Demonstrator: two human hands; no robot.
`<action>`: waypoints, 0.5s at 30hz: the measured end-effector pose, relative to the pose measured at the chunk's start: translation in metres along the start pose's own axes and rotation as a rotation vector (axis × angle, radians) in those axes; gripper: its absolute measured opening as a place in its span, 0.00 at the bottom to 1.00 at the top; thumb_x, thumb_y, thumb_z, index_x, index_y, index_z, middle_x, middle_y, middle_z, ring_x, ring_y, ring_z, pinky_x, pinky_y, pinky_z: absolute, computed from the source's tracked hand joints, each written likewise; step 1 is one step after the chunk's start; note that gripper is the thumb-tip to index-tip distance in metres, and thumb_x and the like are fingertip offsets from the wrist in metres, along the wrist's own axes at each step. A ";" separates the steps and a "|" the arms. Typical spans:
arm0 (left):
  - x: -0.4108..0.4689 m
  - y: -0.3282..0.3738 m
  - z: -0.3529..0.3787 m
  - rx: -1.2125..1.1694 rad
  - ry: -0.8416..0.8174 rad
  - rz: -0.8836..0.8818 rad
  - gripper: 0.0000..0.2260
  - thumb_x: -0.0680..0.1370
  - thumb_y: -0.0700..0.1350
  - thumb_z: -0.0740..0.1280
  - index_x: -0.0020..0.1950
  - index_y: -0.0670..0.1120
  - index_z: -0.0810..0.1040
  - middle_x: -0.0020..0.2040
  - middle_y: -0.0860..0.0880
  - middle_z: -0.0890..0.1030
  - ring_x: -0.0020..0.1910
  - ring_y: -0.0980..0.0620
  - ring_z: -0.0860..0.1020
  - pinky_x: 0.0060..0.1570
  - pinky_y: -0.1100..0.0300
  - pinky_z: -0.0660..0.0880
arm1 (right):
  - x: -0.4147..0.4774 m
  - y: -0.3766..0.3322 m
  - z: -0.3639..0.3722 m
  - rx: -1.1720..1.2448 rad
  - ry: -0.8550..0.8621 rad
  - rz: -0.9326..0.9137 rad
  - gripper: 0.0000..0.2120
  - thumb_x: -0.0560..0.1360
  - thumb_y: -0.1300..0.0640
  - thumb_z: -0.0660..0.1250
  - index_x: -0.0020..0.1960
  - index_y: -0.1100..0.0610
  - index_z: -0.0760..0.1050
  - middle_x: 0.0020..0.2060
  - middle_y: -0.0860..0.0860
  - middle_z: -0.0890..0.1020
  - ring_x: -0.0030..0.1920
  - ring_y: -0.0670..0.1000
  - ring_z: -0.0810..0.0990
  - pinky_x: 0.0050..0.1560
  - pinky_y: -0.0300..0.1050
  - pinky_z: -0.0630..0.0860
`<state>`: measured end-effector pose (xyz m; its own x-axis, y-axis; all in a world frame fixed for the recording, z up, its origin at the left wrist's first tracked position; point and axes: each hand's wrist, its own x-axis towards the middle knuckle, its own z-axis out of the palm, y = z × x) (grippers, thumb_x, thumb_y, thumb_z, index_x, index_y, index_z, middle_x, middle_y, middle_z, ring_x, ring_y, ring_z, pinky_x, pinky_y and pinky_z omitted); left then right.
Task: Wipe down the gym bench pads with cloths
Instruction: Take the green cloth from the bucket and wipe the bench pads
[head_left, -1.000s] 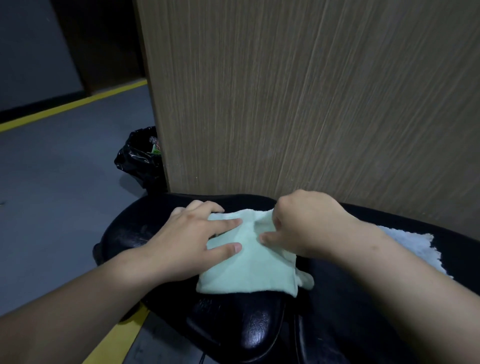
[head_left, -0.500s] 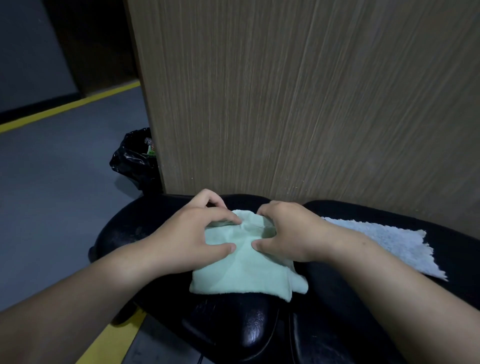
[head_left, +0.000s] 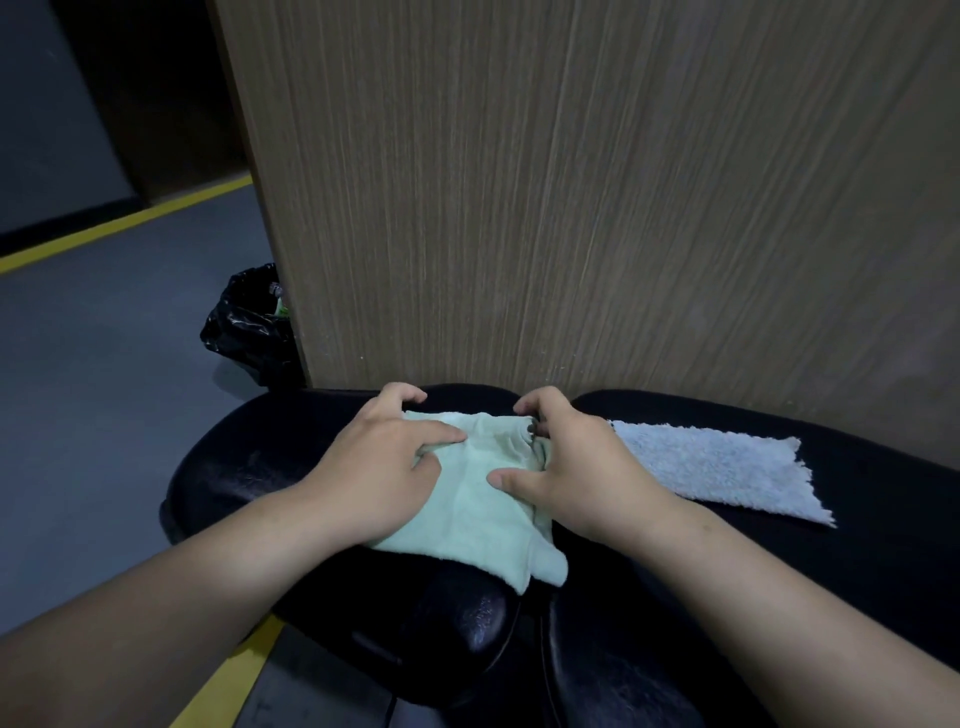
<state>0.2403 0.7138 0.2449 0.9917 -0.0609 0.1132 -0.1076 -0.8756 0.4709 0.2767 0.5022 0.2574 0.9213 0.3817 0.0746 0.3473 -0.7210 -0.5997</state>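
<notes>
Head view: left hand (head_left: 379, 467), right hand (head_left: 576, 478), fingers curled around green cloth (head_left: 478, 514).

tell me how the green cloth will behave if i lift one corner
Probably floppy: the green cloth wrinkles and bunches between the left hand and right hand, so it should drape when lifted. Likely light, since it looks thin. Pushed, it may slide easily, since the bench pad looks smooth and glossy.

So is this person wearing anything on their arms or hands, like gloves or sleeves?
No. The left forearm and right forearm are bare, with no sleeves in sight. The left hand and right hand have no gloves, and I see no watch, bracelet or rings.
</notes>
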 end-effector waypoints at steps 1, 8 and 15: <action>-0.001 0.001 0.001 0.025 0.008 -0.003 0.19 0.80 0.45 0.62 0.66 0.63 0.78 0.75 0.53 0.61 0.68 0.52 0.66 0.69 0.59 0.63 | -0.001 0.001 -0.001 -0.001 0.008 -0.015 0.32 0.69 0.45 0.77 0.66 0.46 0.66 0.56 0.45 0.77 0.59 0.45 0.76 0.57 0.43 0.74; -0.006 0.011 0.003 0.048 0.067 -0.009 0.20 0.79 0.48 0.64 0.71 0.54 0.73 0.75 0.52 0.63 0.74 0.54 0.58 0.73 0.54 0.60 | -0.009 0.020 -0.031 -0.153 0.114 -0.171 0.29 0.69 0.42 0.74 0.65 0.47 0.70 0.56 0.43 0.74 0.59 0.45 0.72 0.61 0.45 0.73; 0.024 0.066 0.024 0.125 0.104 0.154 0.22 0.80 0.55 0.63 0.73 0.52 0.71 0.71 0.54 0.67 0.74 0.54 0.59 0.76 0.44 0.55 | -0.028 0.056 -0.080 -0.261 0.121 -0.122 0.27 0.72 0.42 0.72 0.68 0.48 0.70 0.60 0.42 0.72 0.63 0.42 0.71 0.63 0.38 0.67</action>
<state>0.2585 0.6430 0.2578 0.9510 -0.1539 0.2683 -0.2407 -0.9130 0.3294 0.2848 0.4050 0.2848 0.8789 0.4140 0.2368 0.4750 -0.8045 -0.3564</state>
